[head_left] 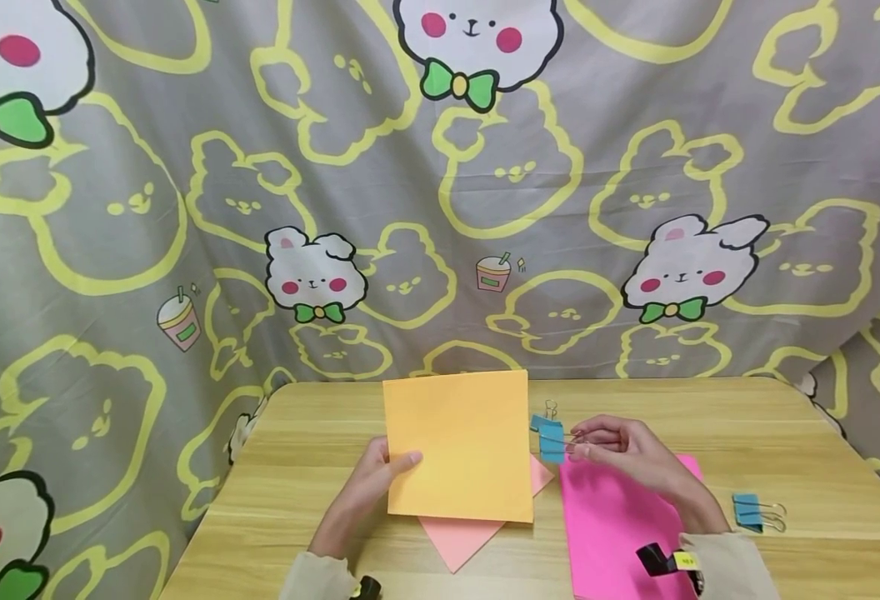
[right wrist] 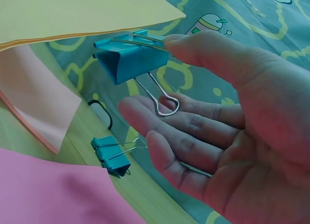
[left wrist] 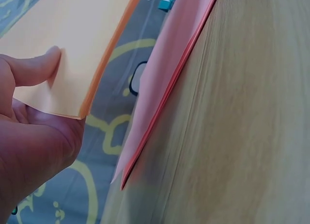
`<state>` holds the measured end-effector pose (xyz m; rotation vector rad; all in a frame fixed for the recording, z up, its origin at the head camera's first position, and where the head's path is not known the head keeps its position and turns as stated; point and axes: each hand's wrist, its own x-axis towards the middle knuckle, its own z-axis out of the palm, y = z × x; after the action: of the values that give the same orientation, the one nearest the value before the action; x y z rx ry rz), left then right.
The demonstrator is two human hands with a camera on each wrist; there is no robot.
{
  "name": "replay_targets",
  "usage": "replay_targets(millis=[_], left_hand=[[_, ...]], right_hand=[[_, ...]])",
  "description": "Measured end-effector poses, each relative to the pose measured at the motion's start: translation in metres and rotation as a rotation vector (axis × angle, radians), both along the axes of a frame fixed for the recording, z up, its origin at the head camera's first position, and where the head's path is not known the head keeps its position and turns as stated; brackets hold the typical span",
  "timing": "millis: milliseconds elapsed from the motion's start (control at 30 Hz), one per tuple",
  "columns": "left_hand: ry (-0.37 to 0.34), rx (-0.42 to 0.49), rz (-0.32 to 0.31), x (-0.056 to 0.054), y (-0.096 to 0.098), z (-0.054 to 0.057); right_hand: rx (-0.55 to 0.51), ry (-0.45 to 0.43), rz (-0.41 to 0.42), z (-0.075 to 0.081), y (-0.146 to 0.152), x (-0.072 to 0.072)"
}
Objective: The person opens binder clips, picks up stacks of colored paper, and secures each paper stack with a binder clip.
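My left hand (head_left: pixel 365 483) grips a stack of orange-yellow square paper (head_left: pixel 458 450) at its left edge, thumb on the front face. The stack is raised and tilted above a salmon-pink paper stack (head_left: pixel 457 542) on the table, hiding much of it. In my right hand (head_left: pixel 627 458) is a blue binder clip (right wrist: pixel 133 64), held by its wire handles. The right wrist view shows the thumb on one handle and fingers around the other. The clip's mouth faces the orange-yellow stack, close to its right edge.
A bright pink paper stack (head_left: pixel 590 533) lies under the right forearm. Another blue binder clip (right wrist: pixel 111 154) rests on the table behind the held one. A further blue clip (head_left: pixel 747 511) lies at the right. A patterned curtain (head_left: pixel 410 250) hangs behind the wooden table (head_left: pixel 312 425).
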<state>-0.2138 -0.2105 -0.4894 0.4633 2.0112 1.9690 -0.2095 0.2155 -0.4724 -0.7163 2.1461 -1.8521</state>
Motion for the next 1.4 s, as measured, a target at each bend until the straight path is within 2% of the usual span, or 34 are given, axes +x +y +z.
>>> replay_targets(millis=[233, 433, 867, 1133, 1400], left_hand=[[-0.007, 0.017, -0.010, 0.000, 0.002, 0.000], [-0.011, 0.010, -0.001, 0.001, 0.004, 0.001], [-0.053, 0.015, 0.020, 0.005, 0.014, 0.001], [-0.050, 0.017, 0.005, 0.007, 0.017, 0.002], [-0.051, 0.013, -0.002, 0.008, 0.021, 0.000]], right_hand=[[-0.007, 0.003, -0.014, 0.000, 0.001, 0.000], [-0.041, -0.008, 0.028, -0.002, 0.002, -0.002], [-0.028, 0.013, 0.067, -0.004, -0.001, -0.003], [-0.047, -0.008, 0.100, -0.005, -0.004, -0.003], [-0.032, -0.021, 0.094, -0.006, -0.007, -0.002]])
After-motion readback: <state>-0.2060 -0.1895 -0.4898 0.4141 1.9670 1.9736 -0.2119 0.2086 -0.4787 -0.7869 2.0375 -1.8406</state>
